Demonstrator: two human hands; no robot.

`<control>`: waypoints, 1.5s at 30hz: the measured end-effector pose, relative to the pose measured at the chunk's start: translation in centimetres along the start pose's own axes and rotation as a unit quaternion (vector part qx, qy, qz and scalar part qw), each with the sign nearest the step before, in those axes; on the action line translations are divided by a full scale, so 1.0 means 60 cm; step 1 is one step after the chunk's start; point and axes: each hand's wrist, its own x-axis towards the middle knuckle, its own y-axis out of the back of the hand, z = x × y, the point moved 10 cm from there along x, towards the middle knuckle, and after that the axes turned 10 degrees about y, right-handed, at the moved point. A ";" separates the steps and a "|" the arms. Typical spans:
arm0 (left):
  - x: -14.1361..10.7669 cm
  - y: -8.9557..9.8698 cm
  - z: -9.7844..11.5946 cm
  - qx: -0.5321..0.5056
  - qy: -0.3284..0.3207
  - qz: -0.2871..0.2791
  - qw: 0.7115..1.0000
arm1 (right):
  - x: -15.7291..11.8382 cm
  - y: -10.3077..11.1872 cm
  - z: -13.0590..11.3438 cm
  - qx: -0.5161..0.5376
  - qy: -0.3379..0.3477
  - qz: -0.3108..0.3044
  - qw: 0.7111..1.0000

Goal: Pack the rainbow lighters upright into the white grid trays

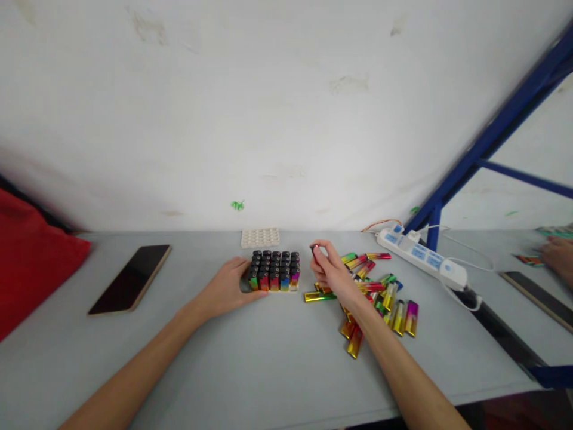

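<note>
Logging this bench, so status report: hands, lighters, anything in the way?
Left hand spread at left side of upright lighters. Right hand holding one lighter, right of those rows. Possible clutter: loose lighters heaped around right forearm.

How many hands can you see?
3. The left hand is at the standing lighters, the right hand holds one lighter near the loose lighters, and another person's blurred hand is at the right edge. Others may be hidden.

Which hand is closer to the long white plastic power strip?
Right. The right hand is left of the power strip, by the heap of shiny multicoloured lighters; the left hand is farther left, beside the black-topped lighters standing in rows.
</note>
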 end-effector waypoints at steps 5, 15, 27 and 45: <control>0.005 -0.001 -0.007 0.003 0.022 0.018 1.000 | -0.010 -0.005 -0.004 -0.129 0.066 0.004 0.989; 0.010 0.011 -0.006 -0.024 0.037 0.009 0.999 | -0.018 -0.004 -0.024 -0.309 0.113 0.058 0.942; 0.009 0.007 -0.007 -0.014 0.033 -0.005 0.999 | -0.032 -0.026 -0.058 -0.332 0.186 -0.050 0.924; 0.005 0.000 -0.009 -0.020 0.021 0.004 1.000 | -0.032 -0.046 -0.009 -0.475 0.174 -0.178 0.844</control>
